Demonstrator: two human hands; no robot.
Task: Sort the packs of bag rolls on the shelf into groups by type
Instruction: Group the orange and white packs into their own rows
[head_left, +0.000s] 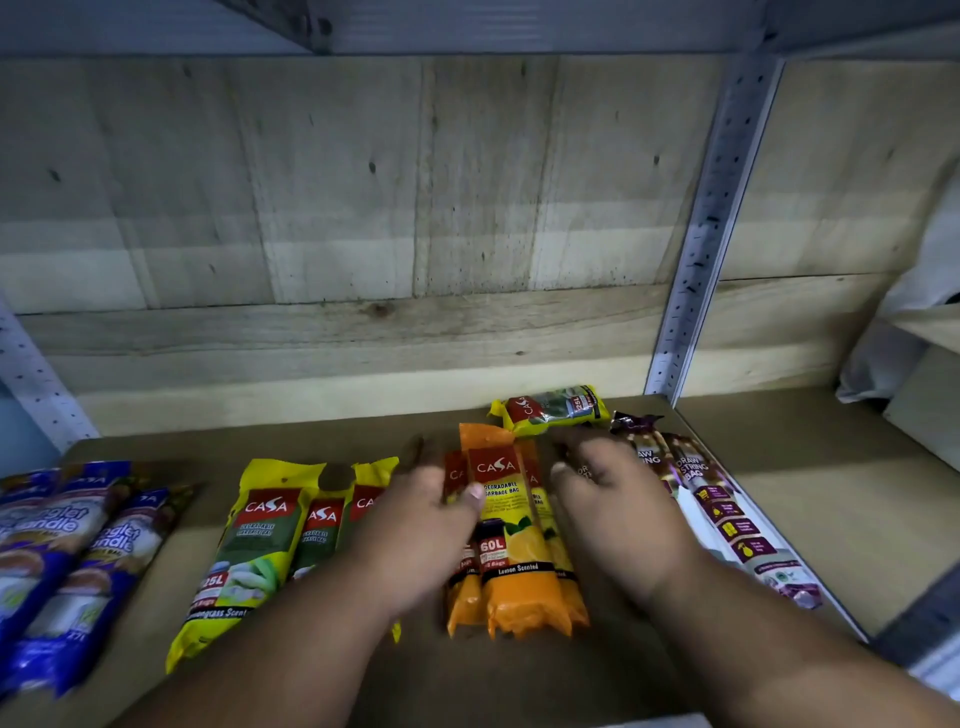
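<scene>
Orange lemon-scented packs (511, 545) lie bunched side by side in the middle of the brown shelf (322, 441). My left hand (421, 525) rests against their left side, thumb on the top pack. My right hand (618, 514) lies at their right side, fingers spread, over the edge of the purple drawstring packs (727, 519). To the left lie yellow-green 25L packs (260, 545), and blue handle-bag packs (62, 561) at the far left. One short yellow 25L pack (553, 408) lies crosswise behind the orange ones.
A wooden plank wall (363, 234) backs the shelf. A perforated metal upright (701, 260) stands at the right rear, another at the left edge (31, 384). A neighbouring shelf bay (831, 493) lies to the right, with white material (909, 322) at its back.
</scene>
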